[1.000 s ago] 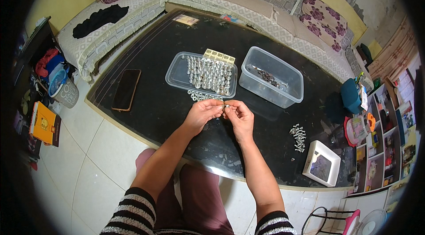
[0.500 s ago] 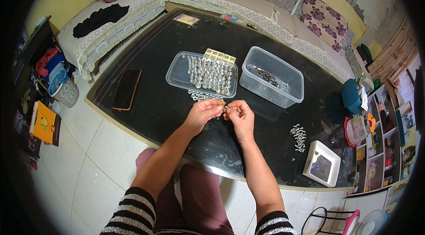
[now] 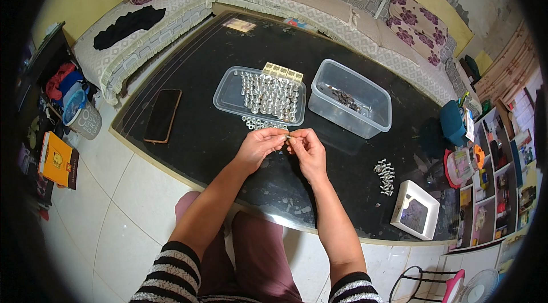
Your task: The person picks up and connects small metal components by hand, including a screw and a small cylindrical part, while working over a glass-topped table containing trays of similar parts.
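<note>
The left hand and right hand are meeting over the table, their fingertips pressed close together and pinching a small metal part that they are mostly hiding. The part is sitting between them, on the near side of the nuts by the tray. Pale lettering is running across the bin, while the orange box is bearing markings too small to read.

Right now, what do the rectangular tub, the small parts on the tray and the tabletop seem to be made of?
Rectangular tub: likely plastic, smooth; its walls are see-through. Small silvery parts on the shallow tray: probably metal, polished; bright glints show. Black tabletop: glossy, perhaps glass, though unclear; it reflects light.
</note>
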Motion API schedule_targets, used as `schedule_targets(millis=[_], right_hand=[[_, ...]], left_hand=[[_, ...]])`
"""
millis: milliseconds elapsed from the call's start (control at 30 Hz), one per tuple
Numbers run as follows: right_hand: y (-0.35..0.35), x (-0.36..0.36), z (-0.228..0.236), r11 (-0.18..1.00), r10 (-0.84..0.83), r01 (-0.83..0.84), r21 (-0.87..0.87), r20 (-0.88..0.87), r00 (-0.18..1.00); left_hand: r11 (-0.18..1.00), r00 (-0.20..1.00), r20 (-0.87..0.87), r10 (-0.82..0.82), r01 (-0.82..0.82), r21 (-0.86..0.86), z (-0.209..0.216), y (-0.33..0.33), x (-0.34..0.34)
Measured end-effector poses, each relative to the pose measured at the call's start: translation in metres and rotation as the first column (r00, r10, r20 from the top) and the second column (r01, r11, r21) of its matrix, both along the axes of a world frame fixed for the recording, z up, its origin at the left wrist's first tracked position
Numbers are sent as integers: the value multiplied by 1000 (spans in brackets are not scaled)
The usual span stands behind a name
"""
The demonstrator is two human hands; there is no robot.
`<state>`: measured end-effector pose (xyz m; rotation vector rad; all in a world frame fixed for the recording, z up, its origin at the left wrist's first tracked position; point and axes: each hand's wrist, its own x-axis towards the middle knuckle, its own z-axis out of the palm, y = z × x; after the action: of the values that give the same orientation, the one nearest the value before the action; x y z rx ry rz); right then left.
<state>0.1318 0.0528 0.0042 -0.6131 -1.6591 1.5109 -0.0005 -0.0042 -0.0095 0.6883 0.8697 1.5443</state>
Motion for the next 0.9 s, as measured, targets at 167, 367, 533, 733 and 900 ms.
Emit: schedule_targets(millis=[167, 367, 533, 733, 900], right_hand=[[-3, 0, 4, 981, -75, 60, 184, 74, 994], [-5, -1, 6, 928, -141, 81, 364, 142, 980], [-5, 0, 6, 877, -207, 101, 471, 179, 962], [-3, 2, 7, 877, -202, 88, 472, 198, 959], [-4, 3, 8, 857, -201, 57, 512, 232, 952]], left_hand=[[1000, 999, 35, -8, 9, -16, 0, 0, 0], [999, 999, 30, -13, 14, -39, -2, 0, -2], [999, 999, 22, -34, 34, -17, -1, 0, -2], [999, 998, 44, -39, 40, -24, -1, 0, -2], [999, 998, 41, -40, 42, -33, -2, 0, -2]])
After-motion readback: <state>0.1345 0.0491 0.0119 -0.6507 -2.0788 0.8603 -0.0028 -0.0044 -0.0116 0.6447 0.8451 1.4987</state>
